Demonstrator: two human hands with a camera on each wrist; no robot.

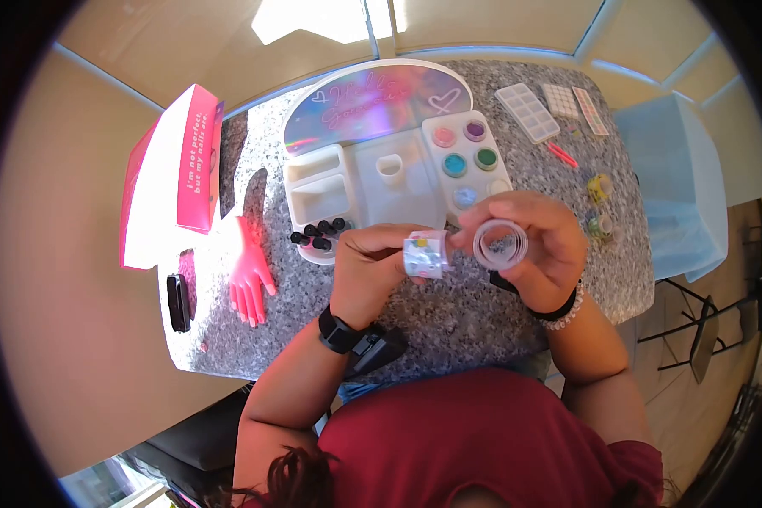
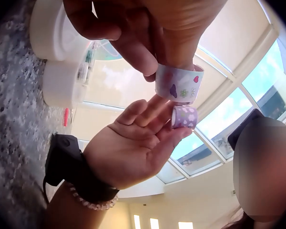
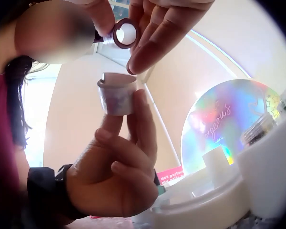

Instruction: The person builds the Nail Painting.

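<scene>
Between the fingers and thumb of the left hand [image 1: 366, 273] is a small roll of printed film [image 1: 423, 256] with flowers and butterflies on a pale ground. Close by on the right, the right hand [image 1: 543, 245] pinches a second roll [image 1: 500, 244], its coiled end facing the head camera. In the left wrist view this second roll [image 2: 184, 117] is purple with pale shapes, just below the patterned roll [image 2: 179, 85]. The right wrist view has the left hand's roll [image 3: 117, 94] upright and the other roll [image 3: 125, 34] above it, apart.
A white station [image 1: 395, 190] with glitter pots and black-capped bottles [image 1: 321, 230] stands behind the hands. Left are a pink practice hand [image 1: 250, 275] and a pink box [image 1: 196, 161]. Right lie a compartment tray [image 1: 527, 113], sticker sheets and small jars [image 1: 599, 188].
</scene>
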